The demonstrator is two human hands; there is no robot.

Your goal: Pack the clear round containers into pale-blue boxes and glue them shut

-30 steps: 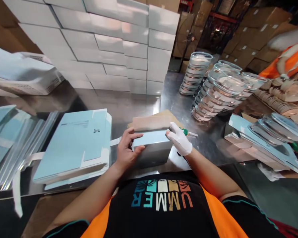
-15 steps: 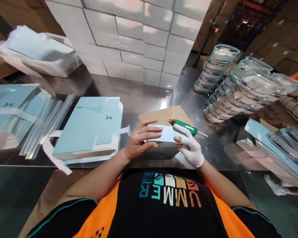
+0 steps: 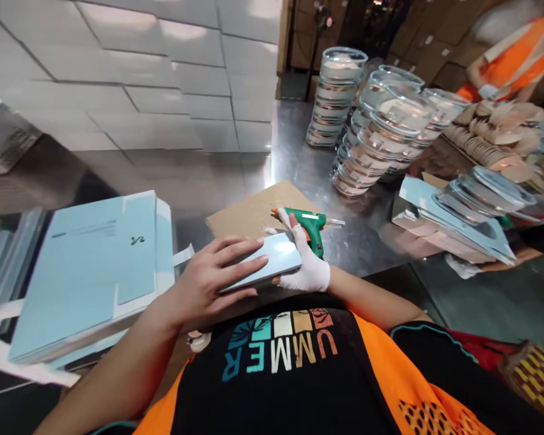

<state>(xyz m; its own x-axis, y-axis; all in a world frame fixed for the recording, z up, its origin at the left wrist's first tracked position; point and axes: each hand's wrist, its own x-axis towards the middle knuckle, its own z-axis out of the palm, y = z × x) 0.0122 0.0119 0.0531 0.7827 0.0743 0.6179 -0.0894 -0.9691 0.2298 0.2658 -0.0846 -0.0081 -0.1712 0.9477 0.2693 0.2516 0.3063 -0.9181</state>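
A small light-blue box (image 3: 276, 258) is held between my two hands at the table's front edge, tilted with its right end farther away. My bare left hand (image 3: 222, 272) is closed over its left end, fingers lying across the top face. On the right end, my right hand (image 3: 307, 269), in a white glove with some fingertips bare, grips the box's side. Just beyond lies a green glue gun (image 3: 316, 225) with an orange nozzle and a clear glue stick at its back. The gun's nozzle rests over a brown cardboard sheet (image 3: 245, 214); my right fingers are close to it.
Light-blue flat panels (image 3: 90, 254) are stacked at the left, with clear strips (image 3: 9, 260) beside them. White boxes (image 3: 163, 90) form a wall behind. Round clear-lidded containers (image 3: 372, 145) stand in stacks at the right. A person in an orange vest (image 3: 521, 60) is farther back.
My view has swung to the right, so the table's things appear farther left. The box has turned askew in my hands. A person in an orange vest has come into view.
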